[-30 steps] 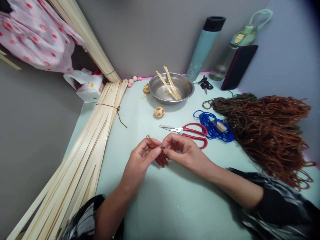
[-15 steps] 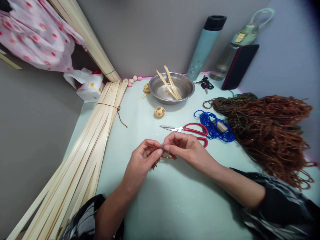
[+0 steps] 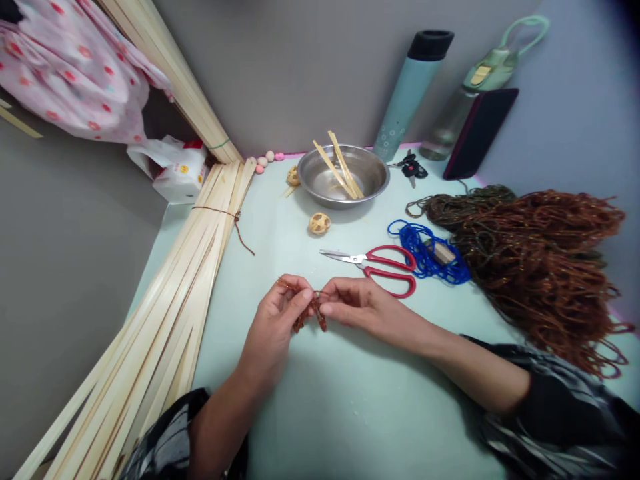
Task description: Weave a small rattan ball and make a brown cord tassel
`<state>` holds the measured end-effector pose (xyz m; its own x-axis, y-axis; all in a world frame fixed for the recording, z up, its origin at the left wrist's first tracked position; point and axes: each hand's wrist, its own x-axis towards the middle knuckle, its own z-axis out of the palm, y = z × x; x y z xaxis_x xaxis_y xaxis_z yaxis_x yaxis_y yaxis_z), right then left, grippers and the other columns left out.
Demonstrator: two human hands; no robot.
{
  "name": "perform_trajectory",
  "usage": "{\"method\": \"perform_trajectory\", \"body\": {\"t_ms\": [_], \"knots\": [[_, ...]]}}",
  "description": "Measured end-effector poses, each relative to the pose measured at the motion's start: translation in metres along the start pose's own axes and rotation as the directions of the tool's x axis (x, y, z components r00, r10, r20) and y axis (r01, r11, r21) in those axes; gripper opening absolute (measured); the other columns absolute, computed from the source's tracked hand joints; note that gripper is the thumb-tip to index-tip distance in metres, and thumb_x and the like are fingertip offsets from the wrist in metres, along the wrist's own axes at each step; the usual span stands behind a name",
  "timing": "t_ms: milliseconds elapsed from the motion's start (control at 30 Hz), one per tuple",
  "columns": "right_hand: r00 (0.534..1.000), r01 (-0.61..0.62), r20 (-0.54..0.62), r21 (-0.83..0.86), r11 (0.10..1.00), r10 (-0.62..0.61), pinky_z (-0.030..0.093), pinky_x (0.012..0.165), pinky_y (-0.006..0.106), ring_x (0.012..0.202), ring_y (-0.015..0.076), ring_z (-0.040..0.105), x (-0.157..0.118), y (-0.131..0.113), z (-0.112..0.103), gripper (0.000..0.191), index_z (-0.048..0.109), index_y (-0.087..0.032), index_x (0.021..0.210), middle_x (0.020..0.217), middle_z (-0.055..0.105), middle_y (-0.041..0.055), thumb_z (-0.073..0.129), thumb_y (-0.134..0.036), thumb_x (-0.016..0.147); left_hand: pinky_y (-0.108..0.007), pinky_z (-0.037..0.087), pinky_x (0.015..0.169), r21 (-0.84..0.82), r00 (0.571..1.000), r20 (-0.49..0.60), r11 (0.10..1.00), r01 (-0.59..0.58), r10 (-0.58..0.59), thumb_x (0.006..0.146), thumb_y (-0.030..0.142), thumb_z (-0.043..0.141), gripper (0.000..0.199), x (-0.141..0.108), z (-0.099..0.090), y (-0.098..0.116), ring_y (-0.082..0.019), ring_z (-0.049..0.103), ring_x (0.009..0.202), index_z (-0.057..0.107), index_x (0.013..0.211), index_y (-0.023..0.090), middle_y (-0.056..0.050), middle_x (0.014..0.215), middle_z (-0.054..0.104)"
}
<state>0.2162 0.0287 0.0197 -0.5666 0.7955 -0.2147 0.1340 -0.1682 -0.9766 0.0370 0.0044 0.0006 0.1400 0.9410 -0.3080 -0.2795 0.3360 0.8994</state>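
Between my two hands is a small bunch of reddish-brown cord (image 3: 320,319), partly covered by my fingers. My left hand (image 3: 281,312) pinches it with thumb and forefinger, and strands hang below the fingertips. My right hand (image 3: 356,305) is closed at the bunch's right side, its fingertips pinching a thin dark end of cord. Just beyond my right hand lie scissors (image 3: 375,259) with red handles, blades slightly apart and pointing left. A small woven ball (image 3: 319,224) of pale strips rests farther back.
A steel bowl (image 3: 305,175) holds several pale strips. On the right lie blue cord (image 3: 417,250) and a large heap of brown cord (image 3: 540,267). A tied bundle of flat strips (image 3: 165,287) runs down the left side. A flask (image 3: 413,93), bottle (image 3: 450,120) and phone (image 3: 480,133) stand behind.
Both hands have shifted slightly left, the right also a little nearer me, uncovering the lower scissor handle. The cord bunch is gathered closer together and hangs down between the fingers.
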Motion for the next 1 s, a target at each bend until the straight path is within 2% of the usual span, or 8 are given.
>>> {"method": "perform_trajectory", "body": {"t_ms": [100,267,367,500,667,767,867,1000], "knots": [[0.998,0.06,-0.031,-0.074,0.995,-0.062,0.041,0.069,0.028,0.077,0.0159,0.057,-0.0011,-0.0013,-0.0018,0.039,0.062,-0.015,0.089,0.084,0.064,0.004,0.059,-0.054,0.096,-0.023,0.036,0.058,0.052,0.999,0.032,0.998,-0.033,0.032,0.091,0.034,0.067,0.016,-0.0013,0.0007,-0.0006,-0.01,0.049,0.065,0.058,0.088,0.021,0.003,0.071,0.056],[0.989,0.11,-0.086,-0.11,0.988,-0.12,0.037,0.063,0.026,0.066,0.0125,0.048,-0.0002,-0.0004,-0.004,0.046,0.053,-0.017,0.069,0.07,0.049,-0.0017,0.059,-0.054,0.096,-0.021,0.034,0.054,0.103,0.997,0.083,0.995,-0.011,0.003,0.089,0.034,0.069,0.018,-0.0026,0.0022,0.0006,-0.009,0.048,0.061,0.059,0.088,0.019,0.003,0.068,0.055],[0.985,0.108,-0.127,-0.076,0.991,-0.117,0.036,0.061,0.025,0.065,0.0119,0.045,0.0005,-0.0018,-0.0041,0.041,0.056,-0.017,0.075,0.069,0.05,-0.0024,0.061,-0.053,0.095,-0.021,0.035,0.055,0.1,0.999,0.047,0.995,-0.003,-0.002,0.089,0.035,0.067,0.017,-0.0019,0.0017,0.0002,-0.009,0.047,0.061,0.06,0.089,0.019,0.003,0.069,0.056],[0.981,0.102,-0.151,-0.112,0.988,-0.119,0.04,0.064,0.026,0.069,0.0133,0.051,-0.0006,-0.0043,-0.0032,0.036,0.061,-0.017,0.088,0.075,0.057,-0.0001,0.058,-0.051,0.097,-0.022,0.034,0.054,0.094,0.999,0.042,0.995,0.017,-0.021,0.09,0.036,0.066,0.018,-0.001,0.0013,-0.0001,-0.009,0.045,0.058,0.06,0.089,0.019,0.003,0.068,0.057],[0.995,0.088,-0.043,-0.051,0.995,-0.091,0.045,0.069,0.028,0.072,0.0146,0.058,-0.0001,0.0002,-0.0011,0.037,0.063,-0.016,0.082,0.081,0.063,0.0027,0.064,-0.051,0.094,-0.022,0.033,0.053,0.074,0.998,0.053,0.997,0.013,-0.017,0.088,0.037,0.068,0.02,-0.002,0.0025,0.0011,-0.01,0.046,0.058,0.059,0.087,0.019,0.003,0.067,0.056],[0.988,0.106,-0.111,-0.017,0.994,-0.107,0.042,0.064,0.027,0.067,0.0132,0.053,0.0011,0.0016,-0.0008,0.036,0.061,-0.017,0.081,0.072,0.059,-0.0001,0.064,-0.05,0.094,-0.022,0.033,0.054,0.07,0.999,0.04,0.998,0.005,-0.008,0.088,0.035,0.069,0.018,-0.002,0.0027,0.0013,-0.01,0.047,0.06,0.06,0.088,0.02,0.003,0.068,0.056],[0.974,0.125,-0.187,-0.026,0.992,-0.127,0.04,0.062,0.026,0.065,0.0121,0.05,0.0008,-0.0004,-0.0014,0.036,0.059,-0.017,0.079,0.069,0.055,-0.0019,0.068,-0.05,0.091,-0.023,0.036,0.058,0.073,0.997,0.08,0.997,0.003,-0.009,0.087,0.031,0.07,0.014,-0.0017,0.0022,0.0013,-0.011,0.05,0.065,0.062,0.089,0.02,0.002,0.071,0.058],[0.971,0.117,-0.201,-0.055,0.992,-0.126,0.039,0.059,0.025,0.062,0.0116,0.049,-0.0007,-0.0027,-0.0038,0.035,0.057,-0.018,0.086,0.069,0.056,-0.0025,0.06,-0.052,0.096,-0.023,0.04,0.064,0.058,0.994,0.105,0.998,0.012,-0.018,0.087,0.027,0.07,0.012,-0.0018,0.0014,0.0009,-0.011,0.05,0.067,0.061,0.088,0.02,0.003,0.074,0.057]]}}
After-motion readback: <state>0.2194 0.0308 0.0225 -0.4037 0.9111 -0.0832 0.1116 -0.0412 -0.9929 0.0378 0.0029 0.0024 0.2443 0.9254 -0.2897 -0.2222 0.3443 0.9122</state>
